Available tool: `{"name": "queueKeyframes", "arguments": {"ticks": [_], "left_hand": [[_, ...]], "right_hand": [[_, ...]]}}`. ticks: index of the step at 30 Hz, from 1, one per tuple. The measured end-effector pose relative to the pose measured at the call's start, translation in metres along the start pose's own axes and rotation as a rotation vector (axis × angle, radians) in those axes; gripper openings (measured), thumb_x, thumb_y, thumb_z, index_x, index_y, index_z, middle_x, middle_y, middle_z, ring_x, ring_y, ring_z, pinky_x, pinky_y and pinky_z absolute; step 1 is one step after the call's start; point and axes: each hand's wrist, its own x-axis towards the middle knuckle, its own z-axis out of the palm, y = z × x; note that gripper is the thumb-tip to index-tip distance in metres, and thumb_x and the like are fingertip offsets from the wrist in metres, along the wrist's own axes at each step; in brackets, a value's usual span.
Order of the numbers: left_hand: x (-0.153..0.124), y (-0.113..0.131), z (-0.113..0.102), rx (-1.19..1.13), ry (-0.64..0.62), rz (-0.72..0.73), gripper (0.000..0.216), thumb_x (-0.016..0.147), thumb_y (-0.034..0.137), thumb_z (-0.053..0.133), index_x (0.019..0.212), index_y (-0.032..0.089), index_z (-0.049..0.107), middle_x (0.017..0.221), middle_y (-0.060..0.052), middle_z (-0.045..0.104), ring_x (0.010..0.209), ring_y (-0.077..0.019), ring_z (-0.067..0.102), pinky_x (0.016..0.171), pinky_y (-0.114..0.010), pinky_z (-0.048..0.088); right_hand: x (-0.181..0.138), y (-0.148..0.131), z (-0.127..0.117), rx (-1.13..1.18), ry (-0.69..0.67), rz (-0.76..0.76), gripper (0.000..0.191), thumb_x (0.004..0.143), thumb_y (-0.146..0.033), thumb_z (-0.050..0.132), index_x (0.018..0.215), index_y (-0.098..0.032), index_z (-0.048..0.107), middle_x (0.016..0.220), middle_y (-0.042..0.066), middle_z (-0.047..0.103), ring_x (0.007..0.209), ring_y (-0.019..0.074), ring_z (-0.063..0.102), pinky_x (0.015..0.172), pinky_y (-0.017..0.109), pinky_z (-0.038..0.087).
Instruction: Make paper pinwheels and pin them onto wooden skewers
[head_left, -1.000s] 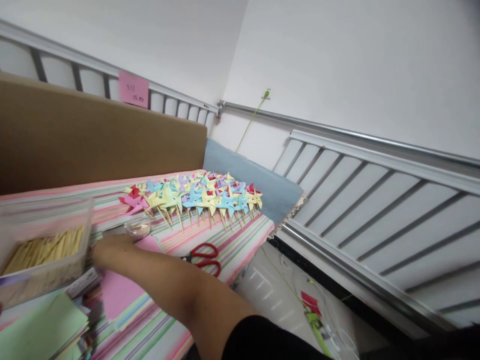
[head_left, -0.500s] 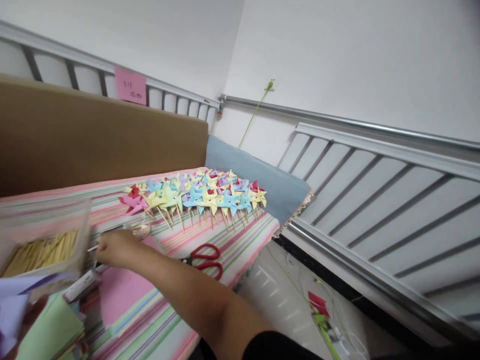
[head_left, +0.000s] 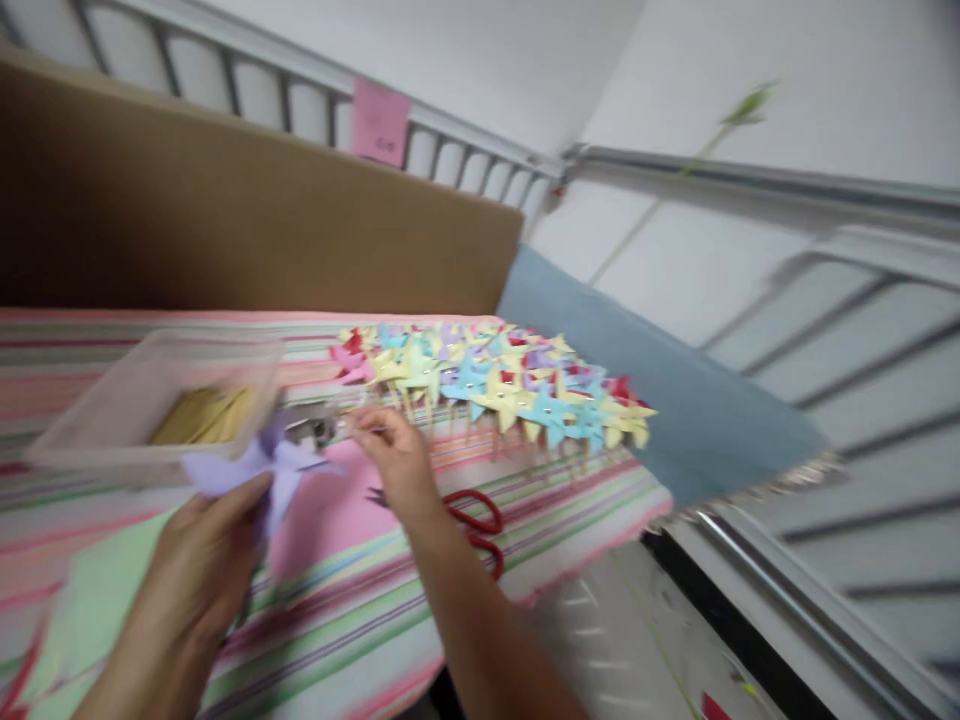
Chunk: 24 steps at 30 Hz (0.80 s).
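One purple pinwheel (head_left: pixel 282 478) now raised, grasped in your left hand (head_left: pixel 201 562), at left of pink paper (head_left: pixel 330 520); right hand (head_left: pixel 396 452) by paper's far edge, grip unclear, pinwheel within reach.

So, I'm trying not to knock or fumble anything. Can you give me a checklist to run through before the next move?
1. Purple folded-paper pinwheel held in the left hand: ok.
2. Something gripped in the right hand: cannot tell; the fingertips are blurred.
3. Red-handled metal scissors clear of the right forearm: not ok, judging by this view; the arm crosses in front of them.
4. Tan wooden sticks inside the clear rectangular plastic box: ok.
5. Multicoloured paper pinwheels grouped on the striped cloth: ok.
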Motion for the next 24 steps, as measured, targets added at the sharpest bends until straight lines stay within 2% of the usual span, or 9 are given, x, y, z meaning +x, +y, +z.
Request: {"name": "queueKeyframes", "arguments": {"ticks": [3,6,9,17,24], "left_hand": [[0.005,-0.006,0.004,-0.096,0.005,0.044,0.021,0.055,0.017,0.077,0.074,0.017,0.067,0.073,0.0,0.071,0.068,-0.0152,0.063,0.063,-0.023,0.05],[0.007,-0.009,0.006,-0.112,-0.003,0.081,0.025,0.054,0.019,0.079,0.077,0.015,0.07,0.076,-0.001,0.071,0.067,-0.0148,0.063,0.065,-0.023,0.049],[0.007,-0.014,0.008,-0.097,-0.013,0.067,0.026,0.056,0.023,0.079,0.078,0.013,0.07,0.075,-0.003,0.071,0.064,-0.0151,0.062,0.062,-0.024,0.048],[0.002,-0.02,0.009,-0.063,-0.059,0.099,0.031,0.056,0.025,0.082,0.084,0.013,0.073,0.08,-0.005,0.073,0.071,-0.0164,0.064,0.07,-0.026,0.048],[-0.001,-0.016,0.004,-0.029,-0.053,0.099,0.028,0.058,0.027,0.082,0.082,0.014,0.073,0.079,-0.004,0.074,0.069,-0.0147,0.064,0.066,-0.023,0.048]], "right_hand": [[-0.007,-0.013,-0.004,-0.197,-0.123,-0.123,0.005,0.077,-0.019,0.061,0.073,-0.021,0.062,0.132,0.004,0.054,0.128,0.0189,0.044,0.11,0.038,0.026],[-0.012,-0.014,-0.001,-0.26,-0.277,-0.143,0.005,0.079,-0.02,0.06,0.076,-0.022,0.064,0.147,0.004,0.039,0.138,0.0212,0.031,0.114,0.043,0.019],[-0.016,-0.009,0.004,-0.302,-0.349,-0.14,0.006,0.081,-0.02,0.06,0.077,-0.022,0.064,0.15,0.006,0.036,0.141,0.0224,0.025,0.114,0.045,0.018],[-0.018,-0.007,0.009,-0.404,-0.342,-0.134,0.006,0.08,-0.019,0.061,0.077,-0.02,0.066,0.151,0.009,0.034,0.143,0.0225,0.021,0.114,0.045,0.017],[-0.019,-0.002,0.017,-0.413,-0.333,-0.113,0.006,0.079,-0.019,0.061,0.076,-0.02,0.067,0.15,0.009,0.036,0.142,0.0234,0.023,0.114,0.045,0.017]]}}
